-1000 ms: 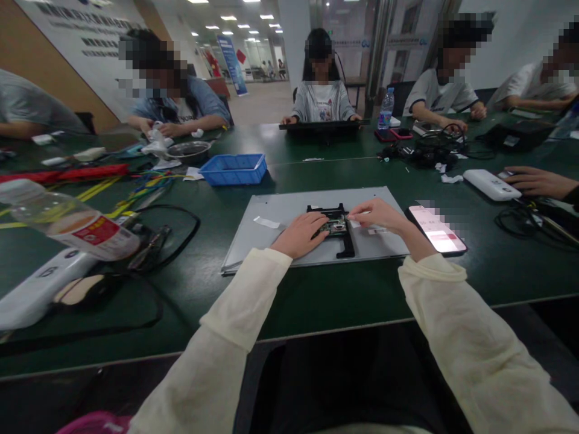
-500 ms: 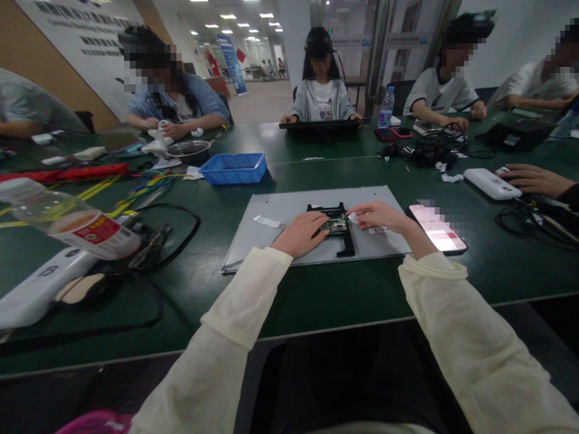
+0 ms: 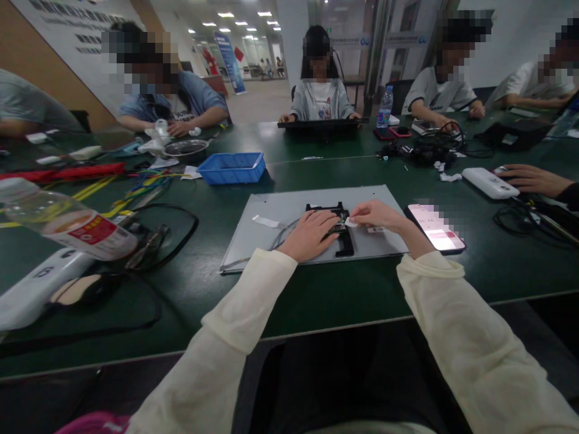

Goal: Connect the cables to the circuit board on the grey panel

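Observation:
A flat grey panel (image 3: 253, 238) lies before me, with a black bracket (image 3: 346, 244) on its middle. Inside the bracket sits a green circuit board, now mostly hidden by my fingers. My left hand (image 3: 311, 234) rests over the board, fingers stretched out and palm down. From the right, my right hand (image 3: 376, 215) pinches a small white piece of tape (image 3: 350, 222) at the bracket's edge. Another white strip (image 3: 265, 222) is stuck to the panel on the left. A thin grey cable (image 3: 284, 231) curves out from beside my left hand.
A lit phone (image 3: 436, 229) lies right of the panel, and a blue tray (image 3: 231, 167) stands behind it. On the left are a drink bottle (image 3: 85, 226), a white device (image 3: 45, 283) and cables. A co-worker's hand (image 3: 536, 179) is at the right; other people sit across the table.
My left hand has slid a little to the right, covering more of the board. The grey cable beside it shows more. My right hand has shifted slightly left with the white tape.

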The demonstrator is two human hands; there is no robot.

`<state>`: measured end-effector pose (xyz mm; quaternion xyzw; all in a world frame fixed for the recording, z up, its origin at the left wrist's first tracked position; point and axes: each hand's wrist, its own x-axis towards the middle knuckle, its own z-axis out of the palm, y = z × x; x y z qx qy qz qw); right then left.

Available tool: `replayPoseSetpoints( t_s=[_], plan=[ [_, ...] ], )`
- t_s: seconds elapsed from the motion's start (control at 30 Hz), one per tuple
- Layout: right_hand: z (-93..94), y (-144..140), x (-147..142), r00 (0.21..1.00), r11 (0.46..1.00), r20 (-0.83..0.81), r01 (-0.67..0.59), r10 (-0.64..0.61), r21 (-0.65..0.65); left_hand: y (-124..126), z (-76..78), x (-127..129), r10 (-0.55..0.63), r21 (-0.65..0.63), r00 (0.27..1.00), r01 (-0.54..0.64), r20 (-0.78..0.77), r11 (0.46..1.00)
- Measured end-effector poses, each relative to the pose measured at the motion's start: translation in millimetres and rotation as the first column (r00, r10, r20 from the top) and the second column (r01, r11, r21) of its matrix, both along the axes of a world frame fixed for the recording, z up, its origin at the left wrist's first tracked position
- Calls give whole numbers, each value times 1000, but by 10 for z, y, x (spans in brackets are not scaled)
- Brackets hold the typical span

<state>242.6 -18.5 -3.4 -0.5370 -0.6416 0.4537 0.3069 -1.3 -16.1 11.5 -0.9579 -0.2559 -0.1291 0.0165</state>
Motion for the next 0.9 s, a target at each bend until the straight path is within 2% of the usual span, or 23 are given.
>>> replayPoseSetpoints(
  t_s=[0.13,0.47,0.67,0.9],
  plan=[
    [-17,25,50,999,999,24,29,-29,27,-26,-23,38,-13,7,1000,13,-15,1000],
    [6,5,-26,994,997,105,-46,40,61,-39,-12,62,-6,0,999,6,-36,1000],
    [29,-11,-70,984,996,180,-22,6,85,-63,-12,115,-26,37,998,28,-64,999],
    [20,2,-64,989,996,146,-20,7,86,-66,-17,132,-14,34,997,17,-74,999]
  ],
)
